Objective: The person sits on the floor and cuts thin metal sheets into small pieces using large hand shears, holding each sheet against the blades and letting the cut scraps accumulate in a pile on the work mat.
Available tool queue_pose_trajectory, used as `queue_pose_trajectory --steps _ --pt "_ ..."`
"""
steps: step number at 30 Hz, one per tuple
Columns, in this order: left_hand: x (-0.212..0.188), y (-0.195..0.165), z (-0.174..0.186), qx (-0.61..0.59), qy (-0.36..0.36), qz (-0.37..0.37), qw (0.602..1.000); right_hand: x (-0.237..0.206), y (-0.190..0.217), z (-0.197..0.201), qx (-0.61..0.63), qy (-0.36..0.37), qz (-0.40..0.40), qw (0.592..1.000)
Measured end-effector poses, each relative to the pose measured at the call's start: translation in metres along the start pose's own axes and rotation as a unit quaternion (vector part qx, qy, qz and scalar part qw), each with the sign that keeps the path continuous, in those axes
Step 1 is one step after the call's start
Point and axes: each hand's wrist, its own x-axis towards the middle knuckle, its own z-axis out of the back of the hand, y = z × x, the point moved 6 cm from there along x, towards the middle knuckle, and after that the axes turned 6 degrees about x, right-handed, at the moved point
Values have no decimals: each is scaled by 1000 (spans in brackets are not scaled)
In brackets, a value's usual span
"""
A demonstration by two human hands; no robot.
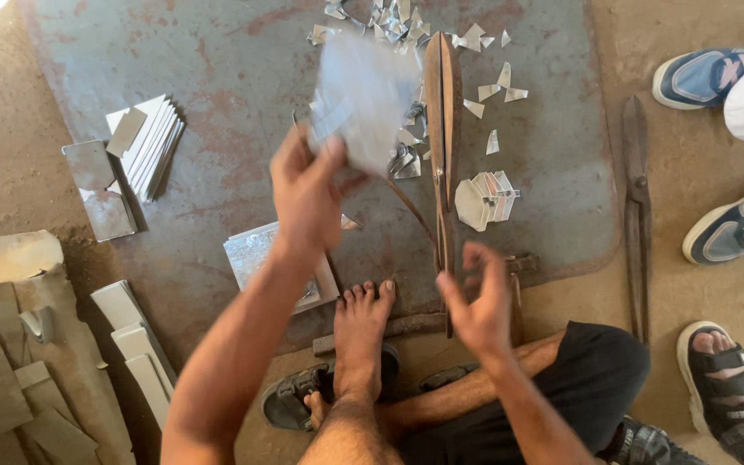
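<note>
bare foot nearest, toes on edge of rusty steel plate. right hand just beyond, fingers loosely curled, holding nothing clear, beside handle of long shears lying on plate. left hand farther, pinching blurred metal sheet raised above plate. flat sheet stack under left wrist. cut pieces right of shears, scraps at far edge. strip stack far left; open plate room between. second shears off plate, near other persons' shoes.
</note>
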Motion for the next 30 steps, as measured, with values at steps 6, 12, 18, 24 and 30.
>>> queue_pose_trajectory --steps 6,12,18,24,30 --pt "94 -1 -22 21 33 -30 999 -101 -55 -2 -14 50 -269 962" --pt "70 52 -49 15 123 50 991 -103 -35 -14 135 70 -190 970" --pt "63 46 -55 63 125 49 989 -96 -29 -12 119 75 -183 973" --pt "59 43 -66 71 132 47 988 -97 -37 -8 136 64 -195 969" --pt "61 44 -72 56 122 67 989 -100 -39 -2 148 59 -209 965"
